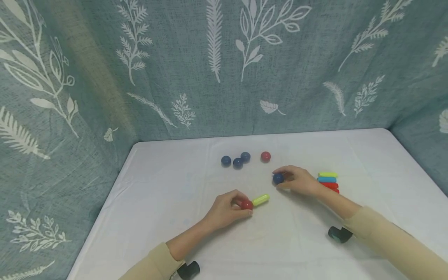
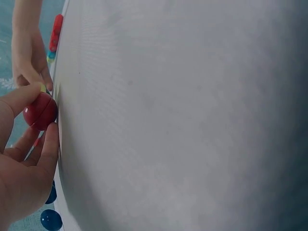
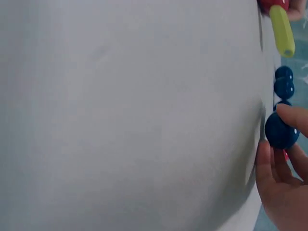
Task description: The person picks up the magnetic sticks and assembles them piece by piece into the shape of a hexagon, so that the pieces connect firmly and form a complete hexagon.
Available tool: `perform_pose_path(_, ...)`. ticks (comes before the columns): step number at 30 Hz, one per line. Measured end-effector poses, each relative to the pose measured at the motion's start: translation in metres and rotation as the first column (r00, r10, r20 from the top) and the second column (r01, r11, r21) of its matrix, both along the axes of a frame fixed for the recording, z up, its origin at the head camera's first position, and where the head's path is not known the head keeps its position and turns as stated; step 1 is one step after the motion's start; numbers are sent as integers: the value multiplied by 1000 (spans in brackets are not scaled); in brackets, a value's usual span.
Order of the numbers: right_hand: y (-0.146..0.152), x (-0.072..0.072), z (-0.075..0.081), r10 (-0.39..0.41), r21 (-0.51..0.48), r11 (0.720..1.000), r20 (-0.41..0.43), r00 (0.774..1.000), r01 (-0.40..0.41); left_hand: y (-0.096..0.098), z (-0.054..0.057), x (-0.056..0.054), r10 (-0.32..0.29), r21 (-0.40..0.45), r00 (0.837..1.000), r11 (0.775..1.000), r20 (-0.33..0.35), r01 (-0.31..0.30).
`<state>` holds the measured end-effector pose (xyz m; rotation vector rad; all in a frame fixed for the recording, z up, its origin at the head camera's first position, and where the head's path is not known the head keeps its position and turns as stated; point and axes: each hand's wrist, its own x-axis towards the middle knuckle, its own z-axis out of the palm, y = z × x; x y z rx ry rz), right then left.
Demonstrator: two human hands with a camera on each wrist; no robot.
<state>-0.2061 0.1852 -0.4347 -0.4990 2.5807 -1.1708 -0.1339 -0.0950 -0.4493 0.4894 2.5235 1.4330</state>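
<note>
Between thumb and fingers my left hand holds a red ball low over the white table. A yellow-green stick extends from that ball toward the right; in the right wrist view the stick meets the red ball end-on. Farther back and to the right, my right hand pinches a dark blue ball. The same blue ball shows between thumb and fingers in the right wrist view. The left wrist view shows the red ball close up, with most of the stick hidden behind it.
Several loose balls lie at the back: blue ones in a cluster and one red ball. Right of my right hand, a row of sticks holds a yellow-green, a blue and red ones, partly behind the forearm. A patterned curtain hangs behind.
</note>
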Motion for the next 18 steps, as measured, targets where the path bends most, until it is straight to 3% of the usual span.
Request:
perform_pose_path(8, -1, 16, 0, 92, -49, 995, 22, 995, -91, 0, 1, 0, 0, -4, 1000, 1000, 0, 0)
perform_pose_path(18, -4, 24, -1, 191, -100, 977, 28, 981, -187, 0, 1, 1, 0, 0, 1000, 1000, 16, 0)
